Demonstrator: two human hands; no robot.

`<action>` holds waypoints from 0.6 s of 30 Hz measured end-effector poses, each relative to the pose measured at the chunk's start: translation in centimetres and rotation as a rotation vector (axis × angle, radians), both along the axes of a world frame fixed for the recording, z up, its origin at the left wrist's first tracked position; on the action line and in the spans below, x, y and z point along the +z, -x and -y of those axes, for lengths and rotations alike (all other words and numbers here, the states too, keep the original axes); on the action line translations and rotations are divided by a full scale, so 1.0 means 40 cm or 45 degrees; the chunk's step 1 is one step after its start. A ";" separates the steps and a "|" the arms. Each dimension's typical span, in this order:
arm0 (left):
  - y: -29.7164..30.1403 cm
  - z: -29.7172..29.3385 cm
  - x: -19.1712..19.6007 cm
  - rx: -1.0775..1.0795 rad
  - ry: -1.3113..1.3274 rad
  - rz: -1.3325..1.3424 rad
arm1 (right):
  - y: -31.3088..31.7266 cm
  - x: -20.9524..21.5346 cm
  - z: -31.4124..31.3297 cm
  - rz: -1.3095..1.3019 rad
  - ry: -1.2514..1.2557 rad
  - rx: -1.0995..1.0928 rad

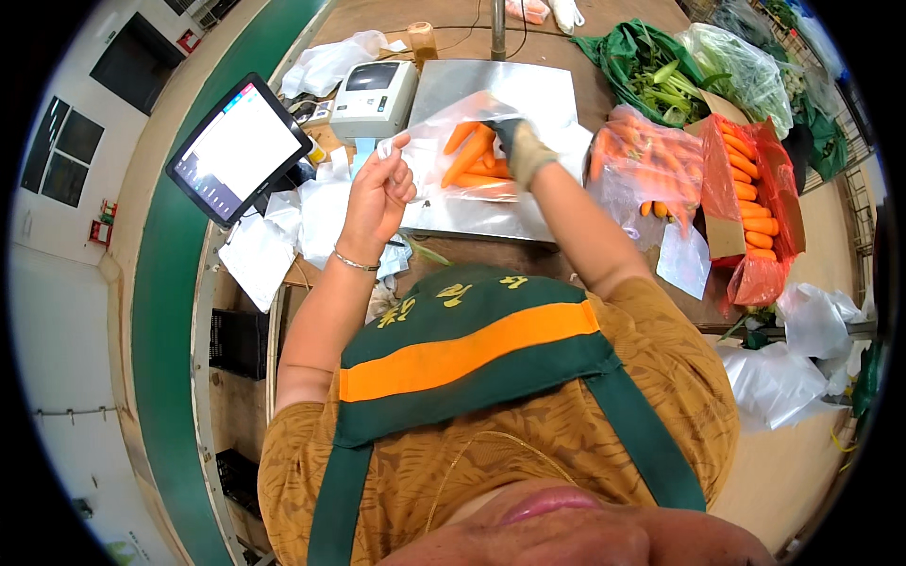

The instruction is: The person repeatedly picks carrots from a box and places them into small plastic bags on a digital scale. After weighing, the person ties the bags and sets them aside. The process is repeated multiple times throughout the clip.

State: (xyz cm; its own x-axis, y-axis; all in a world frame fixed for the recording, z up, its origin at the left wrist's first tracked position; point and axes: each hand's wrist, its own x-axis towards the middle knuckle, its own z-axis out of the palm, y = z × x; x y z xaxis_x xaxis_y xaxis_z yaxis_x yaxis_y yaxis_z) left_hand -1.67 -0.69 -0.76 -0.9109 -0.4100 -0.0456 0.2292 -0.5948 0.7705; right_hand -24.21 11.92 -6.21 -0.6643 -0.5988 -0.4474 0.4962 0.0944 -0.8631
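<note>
A clear plastic bag (436, 127) with several orange carrots (472, 156) in it lies on the metal scale plate (472, 83). At its left, my bare left hand (382, 186) is closed, pinching the bag's edge between thumb and forefinger. My right hand (522, 146), in a dark and beige glove, reaches to the bag's right side, against the carrots. Its fingertips are partly hidden by plastic, so their grip is unclear. Right of the scale, more carrots (628, 141) lie under clear plastic, beside a cardboard box (722, 212) lined with red plastic and filled with carrots.
A tablet screen (241, 146) and a grey label printer (375, 99) stand left of the scale. White papers (260, 255) lie below the screen. Green vegetables (665, 85) in bags crowd the back right. A metal post (497, 28) rises behind the scale.
</note>
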 end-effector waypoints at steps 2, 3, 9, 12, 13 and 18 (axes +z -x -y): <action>0.000 0.026 -0.029 0.002 0.227 0.055 | 0.013 -0.021 -0.095 -0.251 0.358 0.133; -0.003 0.025 -0.037 0.033 0.334 0.129 | 0.005 -0.002 -0.150 -0.252 0.539 0.209; -0.014 0.023 -0.099 0.161 0.487 0.365 | 0.080 0.012 -0.582 -0.357 0.337 -0.185; 0.005 0.012 -0.091 0.151 0.554 0.373 | 0.170 -0.179 -0.812 -0.259 -0.080 -0.648; 0.006 0.017 -0.102 0.178 0.573 0.377 | 0.165 -0.215 -0.843 -0.316 -0.164 -0.669; 0.027 0.003 -0.089 0.371 0.934 0.519 | 0.206 -0.480 -1.007 -0.336 -0.546 -0.751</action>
State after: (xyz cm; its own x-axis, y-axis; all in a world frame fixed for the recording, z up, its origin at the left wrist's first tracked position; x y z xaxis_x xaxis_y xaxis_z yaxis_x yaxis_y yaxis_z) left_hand -2.76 -0.82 -4.34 -0.7363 -0.6763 0.0218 -0.0808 0.1198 0.9895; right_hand -32.44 52.21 -25.42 -0.9363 0.0768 -0.3427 0.3511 0.2307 -0.9075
